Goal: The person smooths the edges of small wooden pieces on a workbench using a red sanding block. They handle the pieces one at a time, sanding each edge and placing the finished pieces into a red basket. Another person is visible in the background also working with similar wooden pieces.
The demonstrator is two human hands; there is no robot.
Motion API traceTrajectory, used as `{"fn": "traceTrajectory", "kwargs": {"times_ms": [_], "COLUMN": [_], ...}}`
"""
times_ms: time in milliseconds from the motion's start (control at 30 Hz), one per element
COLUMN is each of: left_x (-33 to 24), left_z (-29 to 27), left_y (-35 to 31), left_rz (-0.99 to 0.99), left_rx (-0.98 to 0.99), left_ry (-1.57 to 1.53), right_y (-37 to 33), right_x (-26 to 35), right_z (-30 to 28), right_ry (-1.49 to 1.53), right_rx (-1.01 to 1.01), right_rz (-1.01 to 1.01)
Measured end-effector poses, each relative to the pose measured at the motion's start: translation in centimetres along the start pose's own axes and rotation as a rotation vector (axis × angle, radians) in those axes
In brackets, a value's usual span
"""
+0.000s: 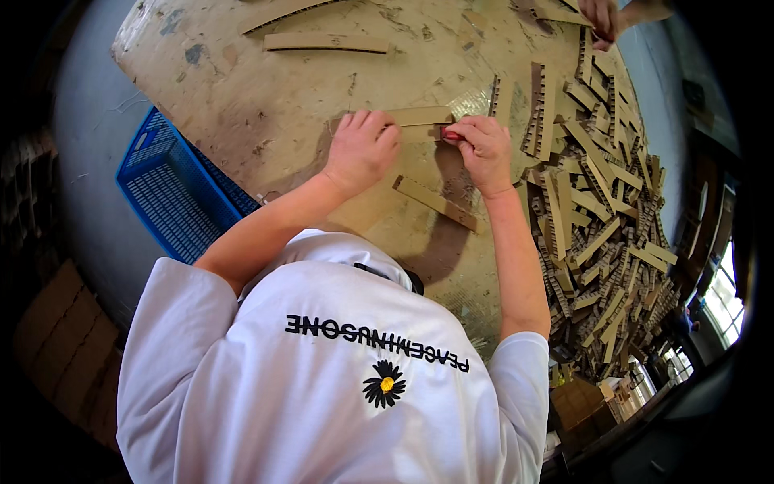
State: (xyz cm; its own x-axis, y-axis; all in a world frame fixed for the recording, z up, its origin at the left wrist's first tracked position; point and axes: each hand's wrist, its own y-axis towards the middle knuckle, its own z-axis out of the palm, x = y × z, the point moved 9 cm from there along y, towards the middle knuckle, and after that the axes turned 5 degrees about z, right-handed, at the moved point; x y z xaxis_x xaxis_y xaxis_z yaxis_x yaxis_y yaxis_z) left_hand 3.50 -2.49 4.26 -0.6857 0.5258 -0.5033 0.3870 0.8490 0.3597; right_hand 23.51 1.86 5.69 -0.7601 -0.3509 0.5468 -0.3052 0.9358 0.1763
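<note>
A tan cardboard strip (pixel 425 116) lies crosswise on the worktable in front of me. My left hand (pixel 363 155) is closed over its left end, with the fingers curled and partly hiding it. At the strip's right end, my right hand (pixel 485 153) pinches a small red object (pixel 451 134) whose kind I cannot make out. The red object touches or nearly touches the cardboard. Closer to my body, another cardboard strip (pixel 438 203) lies slanted on the tabletop.
The worn tan table (pixel 234 105) carries a large heap of cardboard strips (pixel 601 242) at right. More strips (pixel 326 43) lie at the far side. A blue plastic basket (pixel 173 177) stands left of the table. Another person's hand (pixel 601 18) is at the far right.
</note>
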Motion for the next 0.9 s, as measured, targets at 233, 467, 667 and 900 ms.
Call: {"fn": "traceTrajectory", "kwargs": {"times_ms": [233,467,667,900], "left_x": [0.8,0.9,0.8,1.0], "left_z": [-0.7,-0.2,-0.2,0.0], "left_y": [0.5,-0.2,-0.8,-0.6], "left_rz": [0.003,-0.003,0.021,0.017], "left_rx": [-0.011,-0.016,-0.043,-0.044], "left_ry": [-0.028,-0.006,0.026,0.022], "right_y": [-0.1,0.6,3.2,3.7], "right_x": [-0.3,0.3,3.8,4.1], "right_z": [0.2,-0.2,1.5,3.6], "right_ry": [0.009,0.000,0.164,0.016], "right_rx": [0.005,0.061,0.051,0.097], "right_rz": [-0.011,0.004,-0.015,-0.118]}}
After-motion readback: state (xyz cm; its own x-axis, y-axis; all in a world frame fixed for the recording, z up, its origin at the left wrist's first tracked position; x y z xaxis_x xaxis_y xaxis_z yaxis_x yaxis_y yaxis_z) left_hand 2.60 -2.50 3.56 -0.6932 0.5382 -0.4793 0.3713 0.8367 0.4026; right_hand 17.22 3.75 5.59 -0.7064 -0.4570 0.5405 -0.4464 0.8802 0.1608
